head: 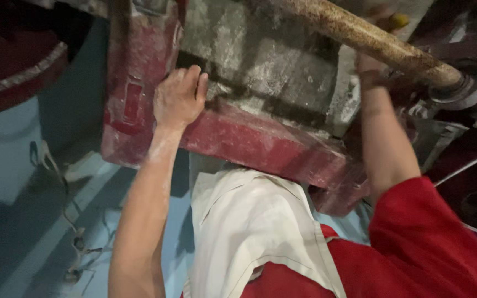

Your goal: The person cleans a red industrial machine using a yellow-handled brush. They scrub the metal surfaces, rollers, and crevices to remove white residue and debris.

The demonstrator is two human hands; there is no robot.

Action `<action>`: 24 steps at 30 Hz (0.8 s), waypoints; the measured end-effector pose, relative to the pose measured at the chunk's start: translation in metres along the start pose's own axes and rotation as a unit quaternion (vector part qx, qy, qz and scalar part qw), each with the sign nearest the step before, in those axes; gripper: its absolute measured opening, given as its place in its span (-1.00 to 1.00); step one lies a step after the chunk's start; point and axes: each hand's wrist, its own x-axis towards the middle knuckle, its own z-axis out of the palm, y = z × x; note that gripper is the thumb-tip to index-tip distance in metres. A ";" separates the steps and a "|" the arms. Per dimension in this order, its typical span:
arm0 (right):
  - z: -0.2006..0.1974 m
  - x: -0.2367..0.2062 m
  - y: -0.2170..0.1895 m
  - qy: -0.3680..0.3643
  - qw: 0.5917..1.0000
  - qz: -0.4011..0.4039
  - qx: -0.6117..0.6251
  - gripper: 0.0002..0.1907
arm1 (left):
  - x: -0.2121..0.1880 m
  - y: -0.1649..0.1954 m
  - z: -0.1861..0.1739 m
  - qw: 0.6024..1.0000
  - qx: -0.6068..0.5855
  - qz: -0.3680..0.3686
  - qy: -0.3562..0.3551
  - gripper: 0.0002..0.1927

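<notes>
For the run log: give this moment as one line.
left hand on red machine | right hand behind rusty pipe, grip unclear
</notes>
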 end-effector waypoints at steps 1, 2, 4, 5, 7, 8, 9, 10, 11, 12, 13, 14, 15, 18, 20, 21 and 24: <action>0.001 -0.016 -0.019 -0.039 0.997 -0.051 0.037 -0.77 | 0.001 0.001 0.000 1.000 0.001 -0.001 0.004 -0.77; 0.002 -0.032 -0.042 -0.084 0.988 -0.104 0.076 -0.77 | 0.002 0.001 -0.001 1.000 0.002 -0.009 -0.007 -0.76; 0.004 -0.051 -0.077 -0.218 0.922 -0.265 0.180 -0.77 | 0.003 0.000 -0.002 0.999 0.004 -0.026 -0.026 -0.74; 0.005 -0.049 -0.087 -0.246 0.897 -0.303 0.205 -0.77 | 0.004 0.000 -0.001 1.000 0.002 -0.016 -0.016 -0.75; 0.005 -0.021 -0.086 -0.231 0.911 -0.270 0.210 -0.77 | 0.004 -0.002 0.000 1.000 0.000 0.003 0.002 -0.77; 0.004 0.004 -0.074 -0.195 0.940 -0.211 0.184 -0.77 | 0.004 -0.003 0.001 1.000 -0.002 0.005 0.008 -0.77; 0.001 0.030 -0.056 -0.142 0.972 -0.131 0.135 -0.77 | 0.004 -0.003 0.002 1.000 -0.006 0.007 0.013 -0.77; 0.002 0.056 -0.043 -0.088 0.990 -0.059 0.092 -0.77 | 0.003 -0.004 0.003 1.000 -0.010 0.010 0.018 -0.78; -0.001 0.072 -0.033 -0.049 0.997 -0.015 0.065 -0.77 | 0.003 -0.004 0.003 1.000 -0.011 0.007 0.018 -0.78; -0.005 0.084 -0.030 -0.012 0.999 0.021 0.041 -0.77 | 0.003 -0.004 0.004 1.000 -0.011 0.004 0.019 -0.78; -0.006 0.088 -0.030 0.015 0.998 0.047 0.024 -0.77 | 0.003 -0.004 0.003 1.000 -0.012 0.002 0.018 -0.78; -0.004 0.085 -0.034 0.038 0.998 0.057 0.013 -0.77 | 0.004 -0.003 0.002 1.000 -0.008 -0.002 0.008 -0.78; -0.001 0.075 -0.045 0.044 0.998 0.033 0.015 -0.76 | 0.005 -0.002 0.002 1.000 -0.004 -0.006 0.001 -0.77; 0.000 0.027 -0.107 -0.039 0.983 -0.147 0.106 -0.76 | 0.006 -0.001 -0.003 1.000 -0.002 -0.009 0.004 -0.78; -0.002 0.012 -0.136 -0.134 0.922 -0.320 0.173 -0.76 | 0.008 0.000 -0.004 1.000 -0.007 -0.008 0.011 -0.78; -0.003 0.011 -0.143 -0.142 0.919 -0.323 0.176 -0.76 | 0.008 0.000 -0.004 1.000 -0.010 -0.008 0.009 -0.78; -0.007 0.055 -0.120 -0.103 0.962 -0.201 0.155 -0.76 | 0.008 -0.002 -0.002 1.000 -0.013 -0.012 0.005 -0.77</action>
